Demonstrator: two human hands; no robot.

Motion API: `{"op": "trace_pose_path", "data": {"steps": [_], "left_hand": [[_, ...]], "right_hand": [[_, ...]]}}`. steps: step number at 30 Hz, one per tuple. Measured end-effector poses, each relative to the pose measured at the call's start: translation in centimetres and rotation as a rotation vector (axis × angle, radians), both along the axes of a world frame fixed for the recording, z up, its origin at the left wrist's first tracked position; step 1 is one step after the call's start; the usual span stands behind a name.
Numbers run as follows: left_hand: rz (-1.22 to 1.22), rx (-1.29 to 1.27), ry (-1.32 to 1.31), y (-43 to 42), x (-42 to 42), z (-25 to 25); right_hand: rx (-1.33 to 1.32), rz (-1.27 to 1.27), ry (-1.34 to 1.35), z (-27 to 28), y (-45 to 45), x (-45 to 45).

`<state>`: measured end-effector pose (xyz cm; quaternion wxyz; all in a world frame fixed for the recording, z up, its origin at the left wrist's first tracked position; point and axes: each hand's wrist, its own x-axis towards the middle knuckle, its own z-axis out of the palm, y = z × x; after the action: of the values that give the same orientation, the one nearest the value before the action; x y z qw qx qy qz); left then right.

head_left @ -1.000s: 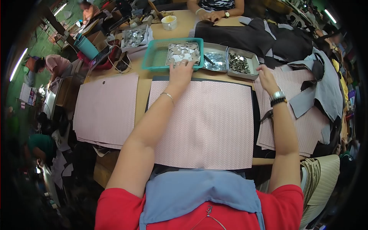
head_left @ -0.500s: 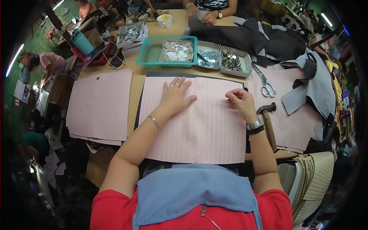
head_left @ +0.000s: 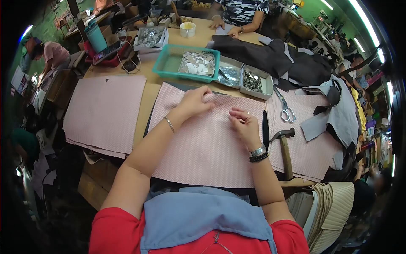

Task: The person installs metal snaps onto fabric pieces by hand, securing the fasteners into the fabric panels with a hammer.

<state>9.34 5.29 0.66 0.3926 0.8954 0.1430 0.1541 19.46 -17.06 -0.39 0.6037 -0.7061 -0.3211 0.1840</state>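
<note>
A pink sheet with a woven herringbone texture (head_left: 203, 156) lies in front of me on a dark board (head_left: 265, 127). My left hand (head_left: 195, 101) is at the sheet's upper edge, fingers bent and thumb apart from them. To its right, my right hand (head_left: 246, 127) is over the sheet with thumb and fingertips pinched together. Whatever those fingertips hold, if anything, is too small to make out. A hammer (head_left: 286, 154) with a wooden handle and a pair of scissors (head_left: 285, 106) lie right of the sheet, on more pink sheets (head_left: 302, 148).
A stack of pink sheets (head_left: 103, 112) lies at left. Beyond the work stand a teal basket (head_left: 158, 63) with pale pieces, a box of metal bits (head_left: 255, 81) and a white cup (head_left: 187, 29). Dark material (head_left: 258, 55) is heaped behind. Another person's hand (head_left: 235, 32) is across the table.
My left hand has gone from lying flat with spread fingers to bent fingers at the sheet's upper edge. My right hand has moved left, closer to it. The camera view has shifted and tilted.
</note>
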Motion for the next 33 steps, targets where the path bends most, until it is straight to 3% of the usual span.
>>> {"op": "trace_pose_path", "data": {"steps": [1, 2, 4, 11, 13, 19, 23, 28, 33], "left_hand": [[0.007, -0.114, -0.029, 0.2, 0.3, -0.6], [0.016, -0.228, -0.059, 0.3, 0.4, -0.8], [0.005, -0.257, -0.001, 0.5, 0.5, -1.0], [0.009, -0.493, -0.06, 1.0, 0.8, -1.2], [0.014, -0.51, -0.086, 1.1, 0.8, -1.3], [-0.015, -0.646, -0.103, 1.5, 1.3, -2.7], [-0.05, -0.729, -0.033, 1.7, 1.1, -1.9], [-0.049, -0.728, 0.027, 1.6, 0.9, -0.9], [-0.052, -0.715, 0.029, 1.6, 0.9, -1.0]], "right_hand": [[0.047, -0.011, -0.11, -0.3, 0.4, -0.1], [0.061, -0.01, -0.058, 0.0, 0.9, -0.4], [0.093, -0.007, 0.042, 1.1, 2.3, -0.7], [0.1, -0.019, -0.011, 0.3, 5.5, 0.2], [0.114, -0.011, 0.092, -0.6, 6.0, 0.7], [0.153, -0.014, -0.006, -1.9, 6.7, 0.6], [0.208, -0.014, 0.123, -1.7, 6.7, 0.4], [0.232, -0.021, 0.285, -1.1, 6.5, 0.4], [0.25, 0.004, 0.269, -1.3, 6.3, 0.6]]}}
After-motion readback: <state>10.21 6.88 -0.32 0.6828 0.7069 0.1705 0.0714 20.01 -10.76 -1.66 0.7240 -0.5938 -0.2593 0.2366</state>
